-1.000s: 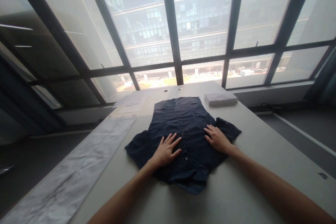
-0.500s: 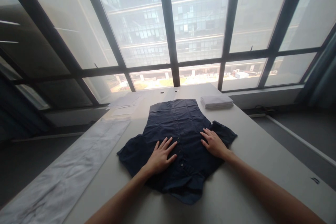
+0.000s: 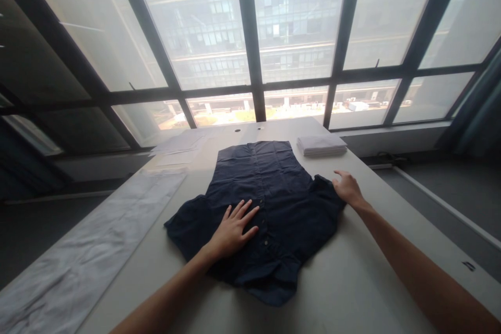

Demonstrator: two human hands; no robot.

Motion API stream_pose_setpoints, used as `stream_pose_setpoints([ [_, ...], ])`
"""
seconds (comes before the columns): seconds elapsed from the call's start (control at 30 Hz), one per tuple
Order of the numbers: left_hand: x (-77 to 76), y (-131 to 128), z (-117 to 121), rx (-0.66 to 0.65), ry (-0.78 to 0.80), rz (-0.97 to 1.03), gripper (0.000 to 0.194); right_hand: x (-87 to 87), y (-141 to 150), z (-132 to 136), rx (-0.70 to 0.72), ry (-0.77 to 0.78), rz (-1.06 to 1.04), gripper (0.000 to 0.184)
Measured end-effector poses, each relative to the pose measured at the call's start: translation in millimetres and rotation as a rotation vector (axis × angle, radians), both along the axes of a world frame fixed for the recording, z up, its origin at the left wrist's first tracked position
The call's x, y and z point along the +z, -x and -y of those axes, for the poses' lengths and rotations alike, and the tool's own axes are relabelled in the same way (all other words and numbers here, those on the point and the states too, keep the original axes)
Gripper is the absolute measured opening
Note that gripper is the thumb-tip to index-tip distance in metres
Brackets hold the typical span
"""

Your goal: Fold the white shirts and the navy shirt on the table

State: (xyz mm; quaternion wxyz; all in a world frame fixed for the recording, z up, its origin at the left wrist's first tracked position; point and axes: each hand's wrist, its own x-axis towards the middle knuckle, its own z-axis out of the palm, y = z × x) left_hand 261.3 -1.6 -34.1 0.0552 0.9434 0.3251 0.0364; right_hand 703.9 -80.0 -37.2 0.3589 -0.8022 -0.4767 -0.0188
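A dark navy button-up shirt (image 3: pixel 270 182) lies spread front side up, its short sleeves out to both sides and its collar end toward me. My left hand (image 3: pixel 233 229) rests flat on the chest, fingers spread, just left of the button line. At the outer edge of the right sleeve (image 3: pixel 326 193) is my right hand (image 3: pixel 347 188). Its index finger and thumb stand apart and point left; the other fingers are hidden. Small creases cross the fabric, and the collar end looks rumpled.
The shirt lies on a long white table (image 3: pixel 376 271). A folded white stack (image 3: pixel 321 146) stands at the far right, and loose white sheets (image 3: pixel 178 145) lie far left. Wrinkled whitish material (image 3: pixel 97 240) runs along the left edge. Large windows (image 3: pixel 293 26) rise beyond.
My right hand has moved right, from the shirt's chest to the outer edge of its right sleeve. My left hand stays flat on the shirt. The view has shifted slightly.
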Motion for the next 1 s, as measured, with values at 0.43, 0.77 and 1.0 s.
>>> stream_pose_setpoints([
  [0.43,1.3,-0.8,-0.8,0.0,-0.008,-0.017,0.062,14.8,-32.2,9.0,0.026,0.403,-0.342,0.026],
  [0.77,2.4,-2.1,-0.5,0.0,-0.012,-0.016,0.063,42.7,-16.7,12.5,0.177,0.238,-0.867,0.028],
  [1.0,1.2,0.1,-2.9,-0.009,-0.014,-0.008,0.062,52.0,30.8,5.8,0.582,0.018,-1.124,0.048],
])
